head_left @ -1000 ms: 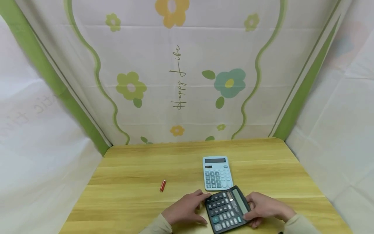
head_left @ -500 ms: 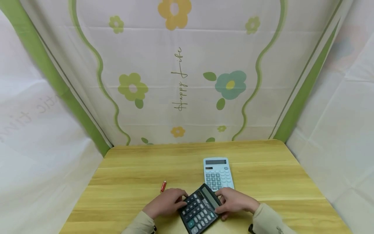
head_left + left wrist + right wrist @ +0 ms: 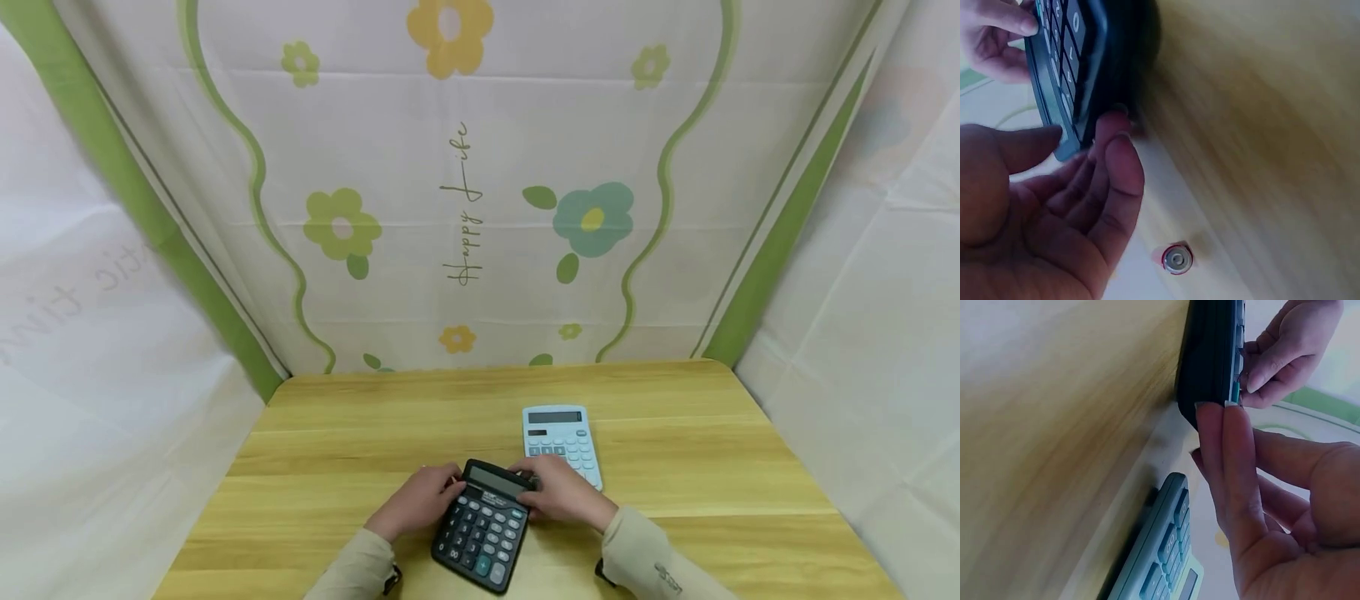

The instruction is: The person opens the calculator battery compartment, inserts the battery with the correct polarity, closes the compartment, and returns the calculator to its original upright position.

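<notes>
A black desk calculator (image 3: 482,533) with dark and grey keys is slightly turned, its screen end away from me. My left hand (image 3: 422,502) holds its far left corner, thumb on the face and fingers at the side and behind. At the far right corner, my right hand (image 3: 564,497) grips the edge between thumb and fingers. In the left wrist view the calculator (image 3: 1063,69) looks tilted, its screen end near the left fingertips. A light blue calculator (image 3: 557,427) lies just behind my right hand, which covers its lower left keys.
A red battery (image 3: 1177,258) lies on the table close to my left hand; in the head view that hand hides it almost wholly. The wooden table (image 3: 337,433) runs back to a flower-printed white curtain (image 3: 480,167), with more curtain at both sides.
Both hands have moved left with the black calculator and turned it counterclockwise, so its screen end now points away. The left hand has come to cover the battery. The light blue calculator stays put.
</notes>
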`<state>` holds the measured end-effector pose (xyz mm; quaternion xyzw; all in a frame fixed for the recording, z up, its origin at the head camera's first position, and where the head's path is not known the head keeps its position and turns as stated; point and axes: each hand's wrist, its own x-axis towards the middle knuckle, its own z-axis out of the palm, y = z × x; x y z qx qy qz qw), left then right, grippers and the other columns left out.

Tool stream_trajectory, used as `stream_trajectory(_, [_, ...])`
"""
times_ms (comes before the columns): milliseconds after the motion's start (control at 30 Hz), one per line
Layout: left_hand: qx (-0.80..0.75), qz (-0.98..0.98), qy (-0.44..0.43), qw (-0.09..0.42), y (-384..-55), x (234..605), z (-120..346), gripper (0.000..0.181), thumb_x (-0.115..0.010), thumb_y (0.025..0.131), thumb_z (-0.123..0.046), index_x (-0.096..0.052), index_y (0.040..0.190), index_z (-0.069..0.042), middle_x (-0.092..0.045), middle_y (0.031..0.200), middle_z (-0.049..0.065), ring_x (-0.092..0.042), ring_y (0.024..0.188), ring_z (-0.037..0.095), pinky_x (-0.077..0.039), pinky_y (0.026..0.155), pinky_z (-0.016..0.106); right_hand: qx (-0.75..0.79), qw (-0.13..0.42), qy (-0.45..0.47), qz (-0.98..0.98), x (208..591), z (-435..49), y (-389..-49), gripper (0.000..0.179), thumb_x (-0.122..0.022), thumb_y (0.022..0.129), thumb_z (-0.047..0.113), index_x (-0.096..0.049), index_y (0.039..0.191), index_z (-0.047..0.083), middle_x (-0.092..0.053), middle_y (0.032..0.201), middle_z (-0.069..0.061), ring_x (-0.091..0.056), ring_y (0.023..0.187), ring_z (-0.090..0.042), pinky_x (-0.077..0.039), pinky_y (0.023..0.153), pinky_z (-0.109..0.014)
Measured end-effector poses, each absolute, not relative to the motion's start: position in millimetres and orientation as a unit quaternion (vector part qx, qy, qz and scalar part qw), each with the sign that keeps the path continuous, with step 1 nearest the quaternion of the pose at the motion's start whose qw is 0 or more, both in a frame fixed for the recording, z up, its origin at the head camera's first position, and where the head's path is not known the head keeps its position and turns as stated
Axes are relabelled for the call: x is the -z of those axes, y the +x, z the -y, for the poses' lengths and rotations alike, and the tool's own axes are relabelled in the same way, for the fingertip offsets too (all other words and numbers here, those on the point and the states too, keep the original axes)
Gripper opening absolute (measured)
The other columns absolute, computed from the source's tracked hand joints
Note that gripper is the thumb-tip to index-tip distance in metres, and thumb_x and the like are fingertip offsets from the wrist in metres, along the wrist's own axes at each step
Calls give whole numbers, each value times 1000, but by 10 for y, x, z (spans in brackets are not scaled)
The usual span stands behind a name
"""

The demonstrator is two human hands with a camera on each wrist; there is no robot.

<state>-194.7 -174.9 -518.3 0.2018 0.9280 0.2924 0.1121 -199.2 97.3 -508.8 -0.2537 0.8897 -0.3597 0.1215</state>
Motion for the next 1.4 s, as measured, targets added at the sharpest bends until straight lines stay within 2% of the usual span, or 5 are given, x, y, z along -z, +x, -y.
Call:
stream_trajectory(100, [-296, -932, 188, 94, -1964, 5193, 1739, 16, -59, 106, -23, -66, 100, -10, -65, 84, -2, -57, 74, 9, -51, 66, 34, 358, 107, -255, -892, 5093, -936, -2018, 38, -78, 91, 12, -71, 128, 8, -75, 114, -8, -67, 91, -14, -57, 80, -34])
stream_trajectory(500, [-341, -927, 130, 83, -2032, 5246, 1784, 21, -60, 106, -24, -62, 92, -9, -61, 66, -1, -57, 45, 14, -49, 45, 28, 344, 44, -248, -905, 5128, -862, -2057, 50, -79, 91, 14, -65, 137, 3, -70, 127, -14, -67, 89, -15, -59, 78, -34])
stream_trajectory(867, [-359, -928, 79, 69, -2185, 5230, 1790, 20, -57, 107, -20, -60, 94, -5, -60, 67, 3, -59, 45, 16, -51, 44, 29, 378, 45, -238, -894, 5123, -790, -2094, 67, -81, 89, 9, -52, 149, -1, -57, 139, -24, -73, 102, -29, -63, 85, -35])
stream_trajectory(1100, [-370, -924, 78, 51, -2217, 5207, 1816, 20, -57, 107, -20, -61, 93, -6, -62, 69, 3, -59, 47, 16, -50, 45, 30, 357, 95, -247, -896, 5078, -764, -2037, 107, -93, 76, 24, -32, 161, 0, -28, 166, -28, -41, 146, -48, -34, 117, -65])
stream_trajectory(1400, [-374, -923, 93, -2, -2266, 5098, 1797, 19, -59, 107, -27, -59, 91, -17, -62, 82, 1, -52, 60, 14, -44, 53, 29, 354, 120, -253, -892, 5079, -727, -1991, 122, -97, 71, 32, -24, 163, -1, -15, 168, -33, -33, 147, -54, -33, 116, -69])
